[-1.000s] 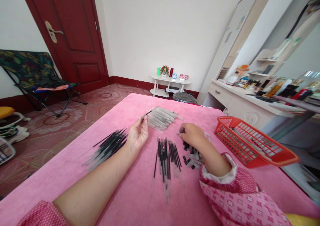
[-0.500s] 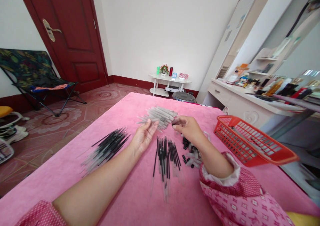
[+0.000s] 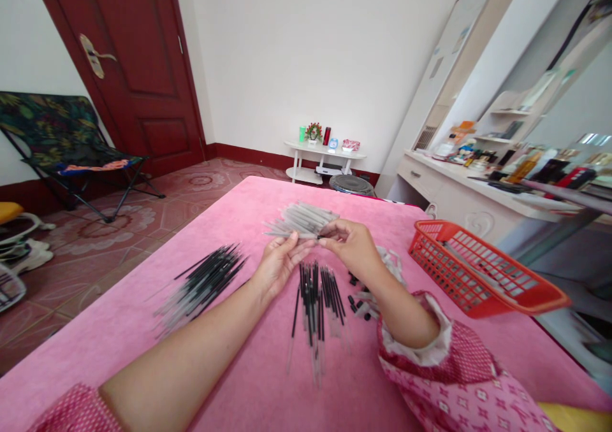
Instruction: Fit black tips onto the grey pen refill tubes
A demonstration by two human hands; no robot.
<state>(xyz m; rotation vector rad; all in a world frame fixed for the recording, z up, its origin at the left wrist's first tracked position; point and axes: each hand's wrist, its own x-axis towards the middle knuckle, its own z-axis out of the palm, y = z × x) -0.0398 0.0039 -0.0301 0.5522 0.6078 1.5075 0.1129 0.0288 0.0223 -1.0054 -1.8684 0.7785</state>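
Note:
My left hand (image 3: 275, 266) pinches a translucent grey pen barrel (image 3: 302, 236) between thumb and fingers, held level. At the barrel's right end my right hand (image 3: 352, 246) is closed on a small black pen plug (image 3: 320, 236), largely hidden by the fingers. Just behind both hands lies a pile of grey pen barrels (image 3: 308, 214). Dark pen refills (image 3: 313, 304) are spread on the pink cloth in front of my hands, and a larger bunch of refills (image 3: 210, 279) is left of my left hand. Loose black plugs (image 3: 354, 304) and clear caps (image 3: 392, 263) lie by my right forearm.
A red plastic basket (image 3: 478, 273) stands at the table's right side, with pale items in it. Beyond the pink-covered table (image 3: 229, 209) are a white side table (image 3: 325, 151), a folding chair (image 3: 81, 145) and a cluttered dresser (image 3: 449, 177).
My right hand has moved left, bringing the black plug to the barrel's end. The left hand now pinches a barrel, where before its fingers were by the pile.

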